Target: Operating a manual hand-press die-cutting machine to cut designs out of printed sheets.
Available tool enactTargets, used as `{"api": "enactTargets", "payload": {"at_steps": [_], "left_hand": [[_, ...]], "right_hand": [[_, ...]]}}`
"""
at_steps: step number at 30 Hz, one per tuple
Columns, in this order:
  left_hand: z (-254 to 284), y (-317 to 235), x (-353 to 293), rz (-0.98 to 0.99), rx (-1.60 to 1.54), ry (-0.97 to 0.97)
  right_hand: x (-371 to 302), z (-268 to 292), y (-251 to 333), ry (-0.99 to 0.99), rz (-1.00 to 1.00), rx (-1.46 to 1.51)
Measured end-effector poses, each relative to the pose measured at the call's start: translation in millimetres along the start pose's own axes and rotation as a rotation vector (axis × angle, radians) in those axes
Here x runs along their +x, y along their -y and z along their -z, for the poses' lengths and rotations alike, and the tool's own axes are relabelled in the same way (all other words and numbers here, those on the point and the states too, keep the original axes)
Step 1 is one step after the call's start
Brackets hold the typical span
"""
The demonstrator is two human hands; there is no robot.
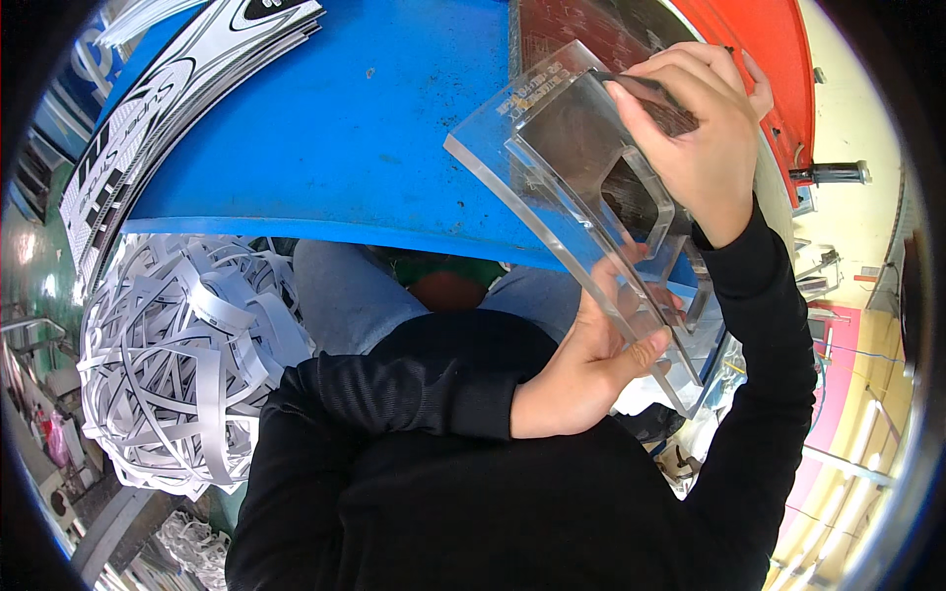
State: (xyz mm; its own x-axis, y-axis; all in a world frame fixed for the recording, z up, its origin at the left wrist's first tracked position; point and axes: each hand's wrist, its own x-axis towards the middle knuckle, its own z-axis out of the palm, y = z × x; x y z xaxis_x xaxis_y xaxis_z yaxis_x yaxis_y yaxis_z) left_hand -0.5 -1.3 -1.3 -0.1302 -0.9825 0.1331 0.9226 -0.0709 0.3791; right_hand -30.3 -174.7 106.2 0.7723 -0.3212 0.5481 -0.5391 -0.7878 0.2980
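A thick clear acrylic plate (483, 163) is tilted in front of me at the right, over the table's near edge. On it sits a second clear layer with raised, frame-like parts around an angular opening. My left hand (581, 379) grips its lower edge, thumb on the near side and the other fingers seen through the plastic. At the upper end, my right hand (705, 133) is closed over the plate, thumb stretched along the top piece. Something dark shows beneath the right palm; whether it is a separate piece I cannot tell.
A blue worktable (345, 128) spans the front. At its left lies a stack of printed white-and-black sheets (187, 108). Below it bulges a heap of white paper strips (197, 364). A red machine part (778, 69) with a black handle (828, 173) stands at the right.
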Motion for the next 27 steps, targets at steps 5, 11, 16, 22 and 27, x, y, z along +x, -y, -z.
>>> {"api": "enactTargets", "payload": {"at_steps": [5,11,16,22,27], "left_hand": [[0,-1,0,0.032,-0.003,0.007],[0,0,0,0.011,0.003,-0.006],[-1,0,0,0.013,0.005,-0.012],[-2,0,0,-0.009,-0.001,-0.004],[-2,1,1,-0.020,0.004,-0.008]], "right_hand": [[-2,-2,2,-0.121,0.182,-0.105],[-4,-6,3,-0.147,0.124,-0.095],[1,1,-1,-0.174,0.084,-0.151],[-1,6,-18,-0.096,0.013,0.012],[-5,0,-7,0.004,-0.066,0.088]]}}
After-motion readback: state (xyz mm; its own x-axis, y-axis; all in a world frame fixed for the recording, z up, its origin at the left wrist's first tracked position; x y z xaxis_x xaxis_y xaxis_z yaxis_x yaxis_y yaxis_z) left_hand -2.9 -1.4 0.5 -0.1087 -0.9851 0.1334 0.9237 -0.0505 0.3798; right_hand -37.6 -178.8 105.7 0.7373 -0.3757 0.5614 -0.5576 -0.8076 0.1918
